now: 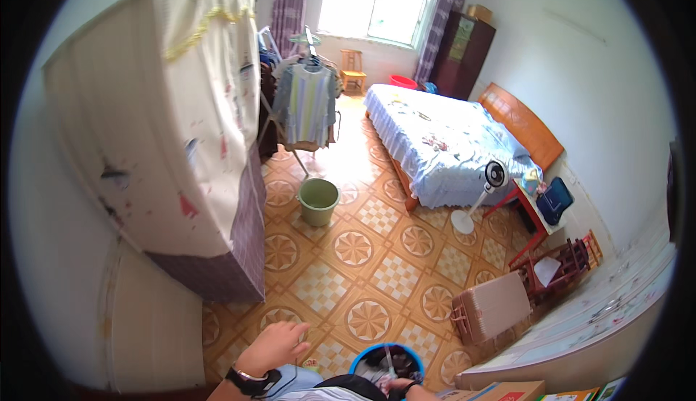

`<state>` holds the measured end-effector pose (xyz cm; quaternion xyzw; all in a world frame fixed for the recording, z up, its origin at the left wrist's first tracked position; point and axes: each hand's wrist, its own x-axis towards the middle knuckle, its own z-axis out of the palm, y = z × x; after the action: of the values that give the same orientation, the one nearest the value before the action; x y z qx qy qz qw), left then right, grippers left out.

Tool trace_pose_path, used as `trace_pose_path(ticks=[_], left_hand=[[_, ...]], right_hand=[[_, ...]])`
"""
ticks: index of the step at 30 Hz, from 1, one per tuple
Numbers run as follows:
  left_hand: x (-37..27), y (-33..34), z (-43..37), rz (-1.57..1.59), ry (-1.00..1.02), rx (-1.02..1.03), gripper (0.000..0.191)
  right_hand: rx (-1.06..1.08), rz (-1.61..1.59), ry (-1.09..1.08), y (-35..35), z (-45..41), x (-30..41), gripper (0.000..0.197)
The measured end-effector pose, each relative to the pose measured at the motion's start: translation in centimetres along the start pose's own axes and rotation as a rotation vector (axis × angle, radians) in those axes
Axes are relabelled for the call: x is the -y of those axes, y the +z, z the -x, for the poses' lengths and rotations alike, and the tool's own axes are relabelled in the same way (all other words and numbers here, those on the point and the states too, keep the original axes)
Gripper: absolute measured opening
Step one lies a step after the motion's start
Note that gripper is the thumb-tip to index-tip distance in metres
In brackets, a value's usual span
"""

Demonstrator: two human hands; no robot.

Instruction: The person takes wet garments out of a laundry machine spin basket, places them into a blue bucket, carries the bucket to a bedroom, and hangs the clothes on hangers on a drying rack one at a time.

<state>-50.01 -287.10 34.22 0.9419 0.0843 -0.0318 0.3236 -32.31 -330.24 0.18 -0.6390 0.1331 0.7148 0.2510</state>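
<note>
My left hand [277,345] is raised over the tiled floor at the lower middle, with a dark watch or band and a bracelet on the wrist. A thin dark cord runs down beside its thumb; whether the fingers hold it is unclear. My right hand [398,384] is low at the bottom edge, partly hidden, at the near rim of a blue round tub [420,358]. Dark and light cloth-like items lie in the tub. A pale, thin upright piece [389,362] stands among them, close to the right hand; its grip cannot be made out.
A green bucket [316,216] stands ahead, near a clothes rack with hanging garments [311,104]. A cloth-covered wardrobe [206,129] is left. Right are a bed [446,145], a white fan [462,221], a pink suitcase [492,308], a small table and cardboard boxes [500,393].
</note>
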Motion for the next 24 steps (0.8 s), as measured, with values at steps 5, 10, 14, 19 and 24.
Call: trace_pose_path(ticks=[5,10,14,19,24], left_hand=[[2.0,-4.9,-18.9,-0.067,0.218,-0.043,0.043],[2.6,-7.3,-35.4,0.04,0.367,0.116,0.046],[7.0,-8.9,-45.5,0.104,0.152,0.117,0.046],[12.0,-13.9,-53.0,0.093,-0.25,-0.169,0.046],[18.5,-16.8,-64.4,0.164,-0.591,-0.104,0.049]], right_hand=[[-0.139,-0.069,0.037,-9.8,2.6,12.6,0.013],[-0.081,-0.475,-0.081,-20.2,-0.6,23.0,0.02],[0.03,-0.463,0.023,-29.9,-5.2,35.7,0.013],[0.088,-0.031,0.033,-37.1,-4.6,53.2,0.015],[0.182,0.037,0.063,-46.0,-6.8,68.7,0.02]])
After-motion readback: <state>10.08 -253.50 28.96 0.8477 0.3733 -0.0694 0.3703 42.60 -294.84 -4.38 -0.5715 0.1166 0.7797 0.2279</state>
